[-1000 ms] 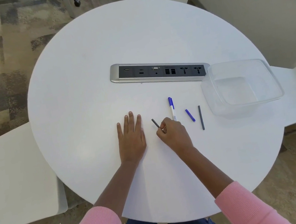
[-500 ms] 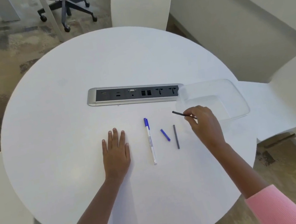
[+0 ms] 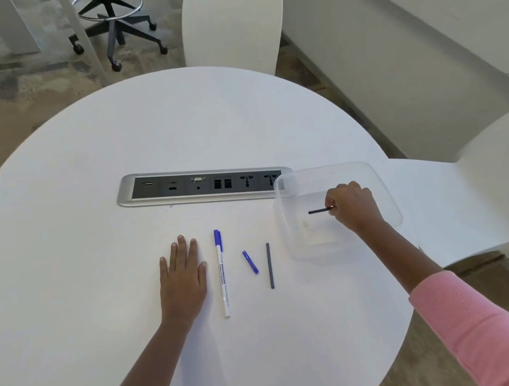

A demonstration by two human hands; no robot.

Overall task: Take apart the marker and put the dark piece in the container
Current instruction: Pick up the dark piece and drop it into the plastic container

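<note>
My right hand (image 3: pixel 353 207) is over the clear plastic container (image 3: pixel 288 184) at the table's right, pinching a thin dark rod (image 3: pixel 318 211) that points left inside the container's rim. My left hand (image 3: pixel 182 279) lies flat and open on the white table. Beside it lies the white marker body with a blue cap (image 3: pixel 222 273). A small blue piece (image 3: pixel 250 262) and a second dark rod (image 3: pixel 270 265) lie on the table between the marker and the container.
A grey power and data strip (image 3: pixel 202 186) is set into the round white table (image 3: pixel 89 252), its right end touching the container. White chairs stand at the far side (image 3: pixel 229 20) and the right (image 3: pixel 495 188). An office stool base (image 3: pixel 115 18) is on the carpet.
My right hand has carried the dark rod from beside my left hand rightward, over the marker pieces, to above the container. My head has tilted up. The left hand stays flat.
</note>
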